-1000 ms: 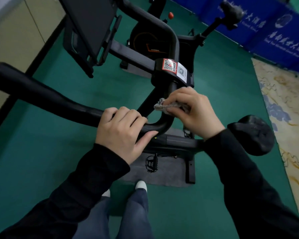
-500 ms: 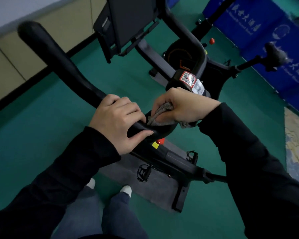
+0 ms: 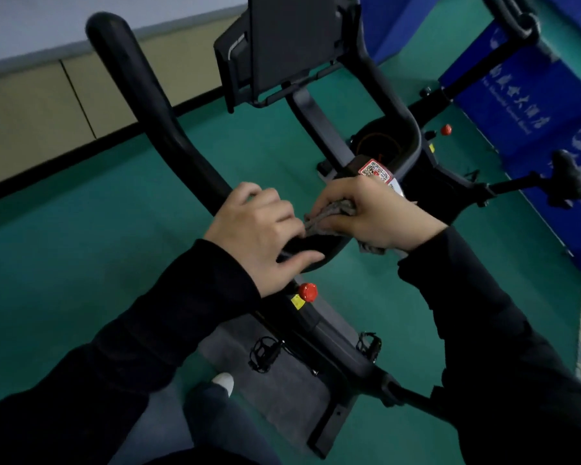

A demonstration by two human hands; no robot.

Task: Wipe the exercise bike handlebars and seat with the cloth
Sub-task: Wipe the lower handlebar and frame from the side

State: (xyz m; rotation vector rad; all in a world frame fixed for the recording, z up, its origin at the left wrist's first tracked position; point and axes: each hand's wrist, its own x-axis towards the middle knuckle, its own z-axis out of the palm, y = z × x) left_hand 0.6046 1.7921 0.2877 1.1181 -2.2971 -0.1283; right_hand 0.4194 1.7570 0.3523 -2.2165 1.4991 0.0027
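My right hand (image 3: 373, 218) squeezes the crumpled grey cloth (image 3: 337, 209) on the bend of the black padded handlebar (image 3: 155, 122). My left hand (image 3: 259, 236) grips that handlebar just beside it, where it runs up and left.

Dim, cool, even light; no hard shadows. Faint sheen along the black handlebar (image 3: 158, 129), upper left of frame. My left hand (image 3: 259, 236) slightly motion-blurred. Wide-angle bowing at the edges: the wall (image 3: 31, 105) base line curves.
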